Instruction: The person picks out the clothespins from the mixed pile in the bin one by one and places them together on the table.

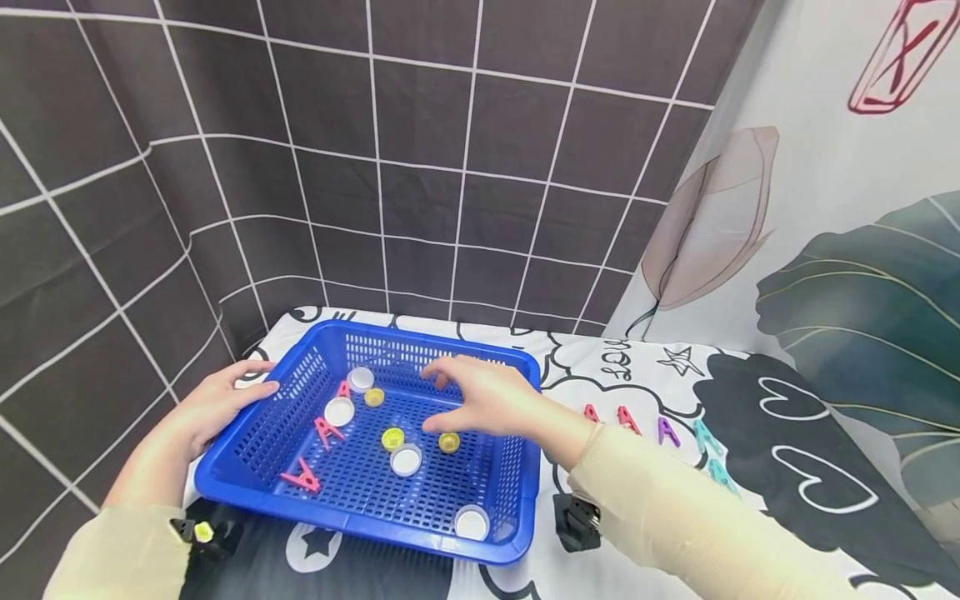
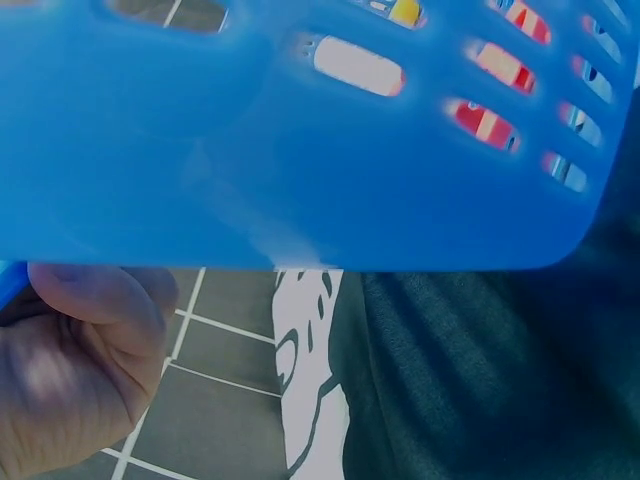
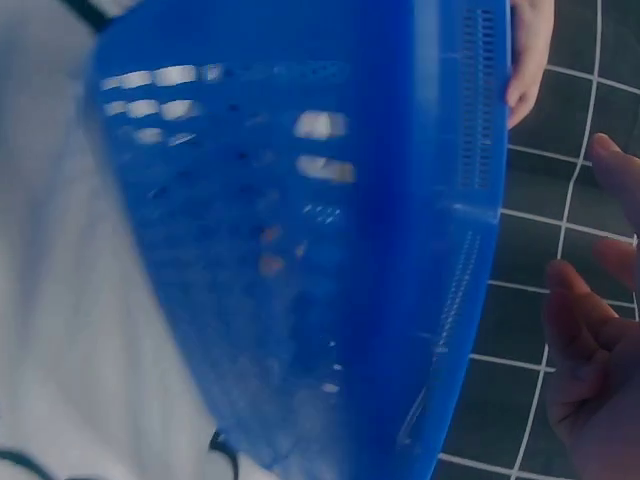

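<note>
A blue plastic basket (image 1: 337,518) with slotted walls stands before me. My left hand (image 1: 217,406) grips its left rim, thumb on the edge; the left wrist view shows the basket's outer wall (image 2: 300,190) above that hand (image 2: 85,350). Over the basket's right half hovers my right hand (image 1: 483,396), thumb and fingers spread apart, holding nothing. Below its thumb lies a yellow bottle cap (image 1: 448,442). Several white caps (image 1: 406,460) and other yellow caps (image 1: 393,439) are scattered on the basket floor. Red clothespins (image 1: 302,477) lie along its left side.
On the patterned cloth right of the basket, a row of clothespins shows beyond my right sleeve: red (image 1: 628,420), purple (image 1: 667,432) and teal (image 1: 707,437). A dark tiled-pattern curtain (image 1: 420,200) rises behind the basket and on its left.
</note>
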Action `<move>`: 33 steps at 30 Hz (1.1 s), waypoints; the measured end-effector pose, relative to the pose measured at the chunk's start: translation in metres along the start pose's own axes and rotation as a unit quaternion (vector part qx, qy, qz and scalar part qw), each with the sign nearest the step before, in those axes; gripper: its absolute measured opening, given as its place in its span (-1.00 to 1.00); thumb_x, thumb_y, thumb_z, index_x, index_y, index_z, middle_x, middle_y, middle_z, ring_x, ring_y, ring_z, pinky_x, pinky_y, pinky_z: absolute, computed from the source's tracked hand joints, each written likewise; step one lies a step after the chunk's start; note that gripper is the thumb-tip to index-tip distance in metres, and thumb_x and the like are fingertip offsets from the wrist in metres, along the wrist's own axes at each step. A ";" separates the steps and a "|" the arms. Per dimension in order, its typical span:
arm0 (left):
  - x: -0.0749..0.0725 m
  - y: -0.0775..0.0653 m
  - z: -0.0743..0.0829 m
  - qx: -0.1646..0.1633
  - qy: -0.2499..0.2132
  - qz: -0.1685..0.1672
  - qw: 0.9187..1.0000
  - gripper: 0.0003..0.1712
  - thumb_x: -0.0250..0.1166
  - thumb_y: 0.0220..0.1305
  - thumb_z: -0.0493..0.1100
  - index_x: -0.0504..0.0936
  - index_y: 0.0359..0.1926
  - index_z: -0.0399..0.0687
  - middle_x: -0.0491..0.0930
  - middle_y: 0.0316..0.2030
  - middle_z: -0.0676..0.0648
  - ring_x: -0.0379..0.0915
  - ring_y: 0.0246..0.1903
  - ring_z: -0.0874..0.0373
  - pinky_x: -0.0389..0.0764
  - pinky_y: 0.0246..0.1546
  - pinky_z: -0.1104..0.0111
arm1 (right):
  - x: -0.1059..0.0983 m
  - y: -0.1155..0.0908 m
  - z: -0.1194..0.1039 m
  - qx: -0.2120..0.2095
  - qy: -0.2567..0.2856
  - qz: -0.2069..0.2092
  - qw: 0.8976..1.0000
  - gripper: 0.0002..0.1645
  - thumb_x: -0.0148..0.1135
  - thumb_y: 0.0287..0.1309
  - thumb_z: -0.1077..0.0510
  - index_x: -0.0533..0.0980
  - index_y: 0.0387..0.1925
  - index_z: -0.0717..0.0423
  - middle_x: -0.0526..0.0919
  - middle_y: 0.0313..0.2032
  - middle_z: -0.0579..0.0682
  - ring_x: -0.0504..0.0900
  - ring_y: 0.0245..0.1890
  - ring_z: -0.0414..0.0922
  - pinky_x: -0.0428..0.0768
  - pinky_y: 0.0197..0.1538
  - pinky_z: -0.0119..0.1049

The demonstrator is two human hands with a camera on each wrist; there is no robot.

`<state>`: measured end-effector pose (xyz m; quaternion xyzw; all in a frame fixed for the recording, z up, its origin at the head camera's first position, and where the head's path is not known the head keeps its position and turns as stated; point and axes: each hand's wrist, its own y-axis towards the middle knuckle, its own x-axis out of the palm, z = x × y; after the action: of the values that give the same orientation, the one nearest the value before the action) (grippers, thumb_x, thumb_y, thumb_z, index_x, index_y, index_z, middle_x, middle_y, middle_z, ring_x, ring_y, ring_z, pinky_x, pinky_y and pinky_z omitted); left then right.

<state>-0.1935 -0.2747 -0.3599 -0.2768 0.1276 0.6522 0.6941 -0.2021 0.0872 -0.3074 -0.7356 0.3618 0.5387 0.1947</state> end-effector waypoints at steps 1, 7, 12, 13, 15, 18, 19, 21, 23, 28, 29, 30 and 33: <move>0.000 0.000 0.000 0.001 0.001 0.001 1.000 -0.18 0.10 0.31 0.17 0.08 0.38 -0.21 0.31 0.10 -0.50 0.58 -0.30 0.05 0.63 -0.31 0.18 | 0.000 0.004 -0.002 0.001 -0.001 -0.005 1.000 -0.29 0.30 -0.03 -0.31 0.42 0.16 -0.17 0.59 -0.05 -0.16 0.56 -0.10 -0.22 0.52 -0.20 -0.28; -0.001 0.000 0.000 0.001 -0.005 0.001 1.000 -0.18 0.10 0.31 0.17 0.08 0.38 -0.20 0.31 0.09 -0.49 0.58 -0.30 0.05 0.63 -0.32 0.18 | 0.001 0.027 -0.016 -0.007 0.001 -0.033 0.999 -0.28 0.28 0.00 -0.30 0.38 0.21 -0.23 0.57 0.01 -0.16 0.53 0.01 -0.19 0.53 -0.07 -0.21; -0.002 -0.001 0.000 -0.001 -0.017 -0.001 1.000 -0.17 0.11 0.30 0.17 0.06 0.39 -0.20 0.37 0.05 -0.48 0.60 -0.32 0.04 0.63 -0.32 0.15 | 0.003 0.042 -0.026 -0.035 -0.001 -0.044 0.998 -0.30 0.28 0.04 -0.26 0.37 0.22 -0.24 0.55 0.02 -0.16 0.50 0.04 -0.21 0.51 -0.01 -0.22; -0.002 -0.001 0.000 -0.001 -0.020 -0.002 1.000 -0.17 0.12 0.30 0.17 0.06 0.39 -0.20 0.38 0.04 -0.47 0.60 -0.32 0.04 0.63 -0.32 0.15 | 0.004 0.044 -0.028 -0.043 0.001 -0.046 0.998 -0.31 0.27 0.05 -0.25 0.37 0.22 -0.22 0.54 0.03 -0.15 0.50 0.05 -0.21 0.51 0.00 -0.24; -0.002 -0.001 0.000 -0.001 -0.028 -0.003 1.000 -0.17 0.13 0.30 0.16 0.07 0.38 -0.19 0.42 0.00 -0.44 0.60 -0.33 0.03 0.63 -0.33 0.15 | 0.008 0.048 -0.032 -0.062 0.004 -0.050 0.997 -0.32 0.27 0.07 -0.22 0.38 0.22 -0.18 0.53 0.03 -0.14 0.49 0.04 -0.24 0.50 0.01 -0.29; 0.001 0.000 0.002 0.003 -0.041 -0.006 0.999 -0.20 0.14 0.30 0.13 0.09 0.38 -0.19 0.47 -0.06 -0.38 0.60 -0.36 0.03 0.63 -0.35 0.17 | 0.017 0.052 -0.037 -0.101 0.006 -0.057 0.993 -0.35 0.26 0.09 -0.18 0.40 0.22 -0.13 0.50 0.07 -0.12 0.47 0.03 -0.25 0.47 0.03 -0.36; 0.001 0.000 0.002 0.001 -0.044 -0.005 0.999 -0.20 0.15 0.30 0.13 0.09 0.38 -0.18 0.48 -0.06 -0.38 0.60 -0.36 0.03 0.63 -0.35 0.17 | 0.020 0.053 -0.039 -0.113 0.005 -0.061 0.992 -0.35 0.26 0.10 -0.18 0.40 0.22 -0.13 0.49 0.09 -0.11 0.47 0.03 -0.25 0.46 0.04 -0.38; 0.003 0.000 0.003 0.002 -0.044 -0.005 0.999 -0.20 0.15 0.29 0.12 0.09 0.38 -0.18 0.46 -0.04 -0.40 0.60 -0.35 0.03 0.63 -0.35 0.17 | 0.028 0.056 -0.041 -0.139 0.000 -0.067 0.988 -0.37 0.26 0.11 -0.16 0.41 0.22 -0.13 0.47 0.11 -0.11 0.44 0.07 -0.24 0.43 0.08 -0.40; 0.003 0.001 0.003 0.001 -0.043 -0.003 0.999 -0.20 0.15 0.29 0.13 0.10 0.38 -0.17 0.44 -0.02 -0.43 0.60 -0.35 0.03 0.63 -0.34 0.17 | 0.036 0.059 -0.043 -0.162 -0.017 -0.070 0.984 -0.37 0.27 0.11 -0.17 0.41 0.21 -0.14 0.47 0.10 -0.11 0.44 0.07 -0.24 0.42 0.09 -0.42; 0.001 0.001 0.002 0.013 -0.031 0.007 0.999 -0.23 0.16 0.29 0.11 0.15 0.35 -0.20 0.39 0.04 -0.47 0.60 -0.33 0.02 0.62 -0.34 0.19 | 0.054 0.070 -0.048 -0.227 -0.105 -0.084 0.965 -0.35 0.29 0.08 -0.19 0.42 0.22 -0.18 0.49 0.01 -0.12 0.46 -0.03 -0.27 0.43 0.00 -0.50; 0.001 0.001 0.002 0.013 -0.027 0.009 1.000 -0.23 0.16 0.29 0.11 0.15 0.35 -0.20 0.38 0.05 -0.47 0.59 -0.33 0.02 0.62 -0.34 0.19 | 0.058 0.072 -0.050 -0.241 -0.125 -0.089 0.958 -0.34 0.29 0.07 -0.20 0.41 0.22 -0.20 0.50 0.00 -0.13 0.45 -0.04 -0.27 0.42 0.00 -0.51; 0.001 0.001 0.002 0.014 -0.023 0.010 1.000 -0.24 0.16 0.29 0.12 0.16 0.34 -0.20 0.37 0.07 -0.47 0.59 -0.31 0.02 0.62 -0.33 0.19 | 0.062 0.075 -0.052 -0.252 -0.144 -0.095 0.952 -0.34 0.29 0.06 -0.20 0.41 0.22 -0.23 0.50 -0.01 -0.14 0.45 -0.04 -0.28 0.41 0.00 -0.52; 0.000 0.000 0.002 0.014 -0.012 0.010 1.000 -0.23 0.14 0.29 0.14 0.15 0.35 -0.20 0.33 0.10 -0.47 0.58 -0.27 0.01 0.61 -0.31 0.18 | 0.072 0.082 -0.060 -0.267 -0.175 -0.125 0.939 -0.31 0.31 0.04 -0.20 0.38 0.24 -0.32 0.48 0.06 -0.18 0.40 0.04 -0.28 0.37 0.07 -0.49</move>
<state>-0.1936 -0.2737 -0.3586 -0.2574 0.1310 0.6602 0.6933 -0.2128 -0.0306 -0.3455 -0.6937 0.0701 0.7071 0.1176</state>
